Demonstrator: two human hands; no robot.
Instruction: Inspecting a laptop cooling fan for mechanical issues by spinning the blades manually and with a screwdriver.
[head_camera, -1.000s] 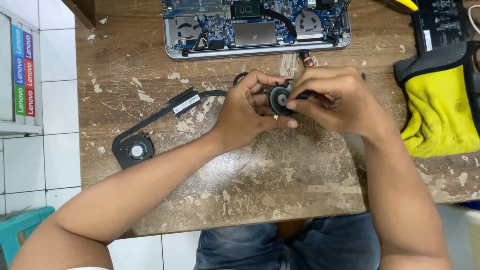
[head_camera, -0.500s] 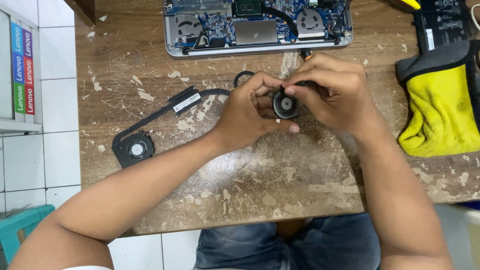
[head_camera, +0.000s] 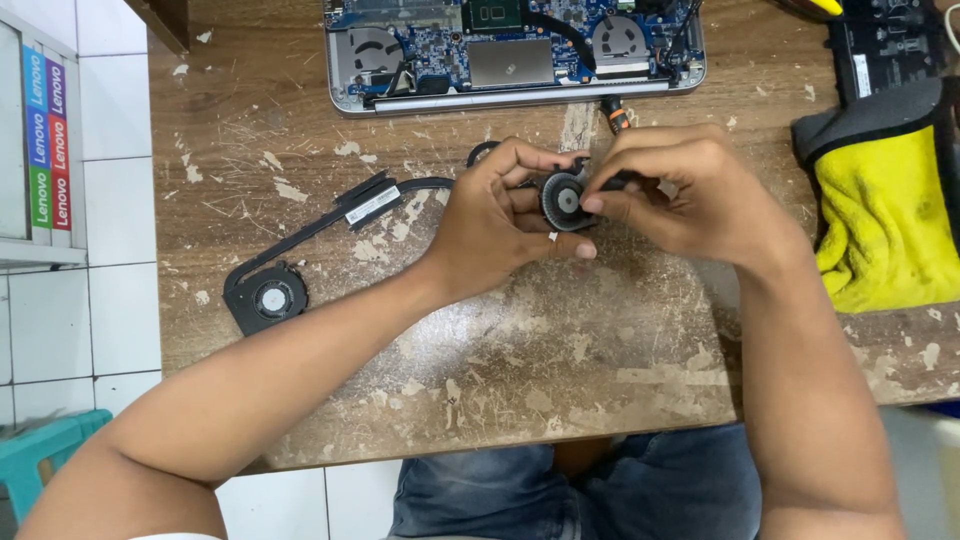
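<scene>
fan wheel (head_camera: 563, 200) | pinched: left hand (head_camera: 490, 228), right hand (head_camera: 690, 195) | above table (head_camera: 560, 380)

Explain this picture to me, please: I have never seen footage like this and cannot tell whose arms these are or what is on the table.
The camera sits on a person's head and looks straight down, so the two bare arms are that person's own. There is no machine, only hands. The left hand and the right hand meet over a worn wooden table and together hold a small round black fan wheel in their fingers. At the far edge lies an opened laptop with its blue circuit board showing. To the left lies a black cooling part: a flat fan housing joined to a long thin pipe. To the right lies a yellow cloth, and beyond it a flat black slab, perhaps a battery. The person's jeans show below the table edge.
</scene>
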